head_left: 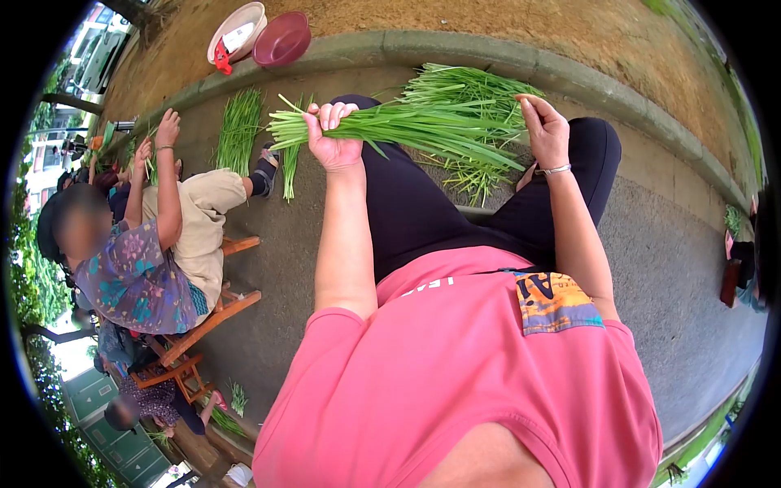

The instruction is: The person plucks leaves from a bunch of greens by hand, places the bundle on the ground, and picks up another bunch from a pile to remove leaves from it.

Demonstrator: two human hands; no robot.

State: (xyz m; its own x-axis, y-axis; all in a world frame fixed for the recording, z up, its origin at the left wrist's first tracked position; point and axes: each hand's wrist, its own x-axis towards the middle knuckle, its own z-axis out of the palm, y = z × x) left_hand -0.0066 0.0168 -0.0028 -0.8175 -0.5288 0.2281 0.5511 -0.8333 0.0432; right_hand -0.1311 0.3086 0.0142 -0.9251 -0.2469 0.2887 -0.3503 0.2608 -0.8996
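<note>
Above the pavement point(285, 244), a green bunch point(431, 128)

Seemingly light and easily bruised, it is best gripped near its pale ends point(286, 127), where the left hand point(337, 148) is closed; the right hand point(551, 142) is half-curled, its hold unclear.

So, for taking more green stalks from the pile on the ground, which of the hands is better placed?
Probably the right hand: it carries no bunch and looks close to the pile. The left hand is closed around a thick bunch, so it seems less free.
</note>
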